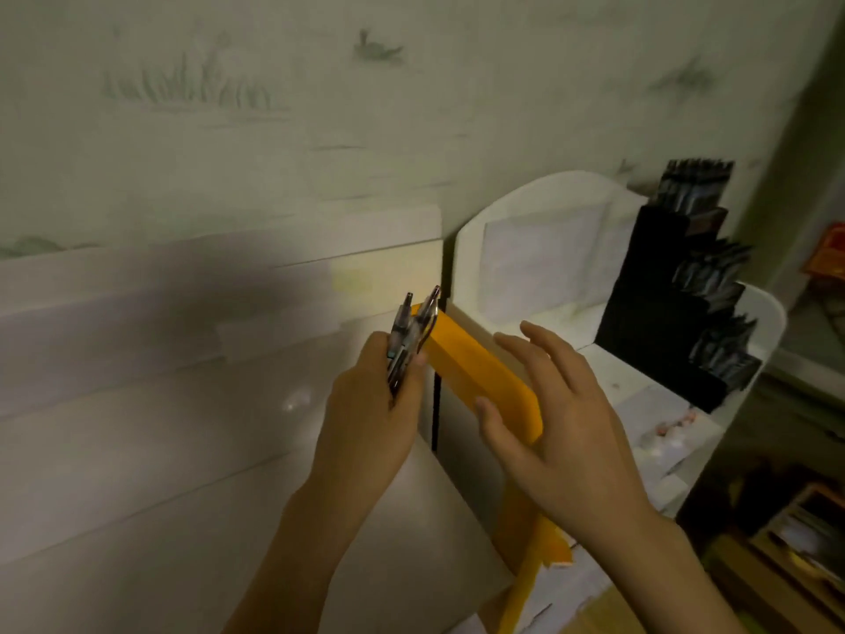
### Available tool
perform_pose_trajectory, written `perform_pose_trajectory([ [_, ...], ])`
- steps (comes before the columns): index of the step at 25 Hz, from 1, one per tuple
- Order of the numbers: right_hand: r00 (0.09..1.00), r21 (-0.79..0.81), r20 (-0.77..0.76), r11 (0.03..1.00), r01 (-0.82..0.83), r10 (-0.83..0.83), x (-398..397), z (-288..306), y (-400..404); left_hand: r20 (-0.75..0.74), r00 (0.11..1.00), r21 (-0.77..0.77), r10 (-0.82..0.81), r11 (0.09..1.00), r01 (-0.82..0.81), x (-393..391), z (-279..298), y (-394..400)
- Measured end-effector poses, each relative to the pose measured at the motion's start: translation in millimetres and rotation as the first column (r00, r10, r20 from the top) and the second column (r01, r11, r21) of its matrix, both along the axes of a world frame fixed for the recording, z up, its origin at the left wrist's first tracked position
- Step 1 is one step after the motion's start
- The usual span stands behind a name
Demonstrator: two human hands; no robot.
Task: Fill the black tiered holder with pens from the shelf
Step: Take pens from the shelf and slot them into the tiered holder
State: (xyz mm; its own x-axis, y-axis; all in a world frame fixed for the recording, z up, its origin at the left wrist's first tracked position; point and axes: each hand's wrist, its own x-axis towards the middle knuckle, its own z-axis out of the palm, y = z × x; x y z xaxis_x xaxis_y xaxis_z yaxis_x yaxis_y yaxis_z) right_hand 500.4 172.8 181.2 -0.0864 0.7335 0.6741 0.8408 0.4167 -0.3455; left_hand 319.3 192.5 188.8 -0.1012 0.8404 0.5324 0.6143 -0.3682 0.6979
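Note:
My left hand point(375, 404) grips a small bunch of clear pens point(411, 334), their tips pointing up. Right beside them lies a long orange box point(484, 372), tilted, with its far end near the pens. My right hand point(558, 404) is spread with fingers straight, its thumb and palm against the box's near end. The black tiered holder point(649, 313) stands on a white shelf unit point(539, 249) at the right, with several dark pens in its stepped rows.
A pale wall with faint grass and bird drawings fills the back. White boxes or drawers point(160, 359) are stacked at the left. Orange wrapping point(539, 555) hangs below the box. Cluttered wooden items point(795, 542) sit at the lower right.

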Motion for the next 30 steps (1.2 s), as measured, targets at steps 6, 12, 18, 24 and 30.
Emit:
perform_pose_trajectory([
  [6,0.984,0.013,-0.007,0.984,0.176,-0.176,123,4,-5,0.046,0.979,0.028,-0.199,0.980,0.198,121,26,15],
  [12,0.945,-0.040,-0.007,0.944,0.327,-0.327,269,6,-9,0.046,0.948,0.025,-0.314,0.949,0.313,275,27,31],
  [18,0.918,-0.111,0.062,0.912,0.396,-0.391,398,-4,-11,0.062,0.916,0.035,-0.397,0.918,0.395,406,8,42],
  [24,0.909,-0.192,0.071,0.888,0.417,-0.411,477,-31,17,0.048,0.893,-0.083,-0.447,0.889,0.450,490,-18,70],
  [30,0.942,-0.252,0.075,0.907,0.336,-0.328,520,-61,93,-0.014,0.924,-0.154,-0.383,0.914,0.377,533,-49,135],
])
